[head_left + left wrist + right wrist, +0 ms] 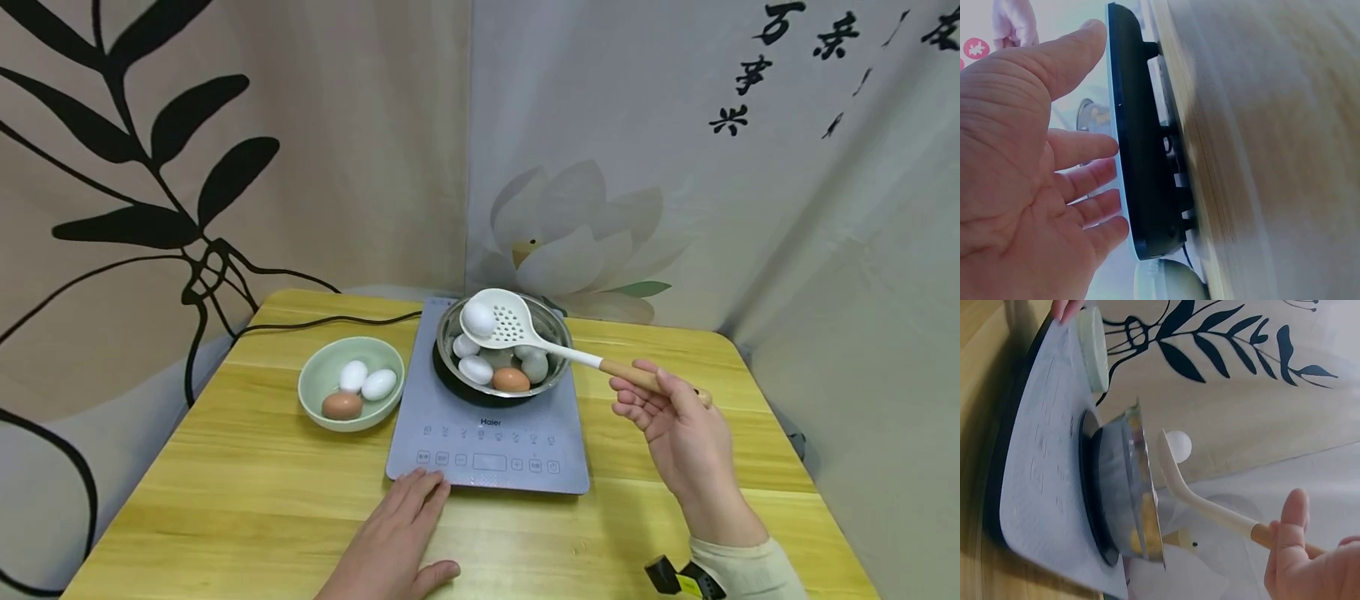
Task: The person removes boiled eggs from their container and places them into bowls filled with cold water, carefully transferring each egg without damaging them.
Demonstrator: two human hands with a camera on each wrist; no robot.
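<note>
The right hand (678, 425) is gripping the wooden handle of a white slotted spoon (504, 323), which is carrying a white egg (478, 317) above the steel bowl (504, 344) on the induction cooker (487, 433). The left hand (393, 542) is lying flat, fingers straight, seemingly touching the cooker's front edge.

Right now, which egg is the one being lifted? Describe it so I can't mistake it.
Find the grey induction cooker mid-table, with the steel bowl on it. Above the bowl's left rim, a white slotted spoon carries one white egg, the only egg not lying in a bowl.
</note>
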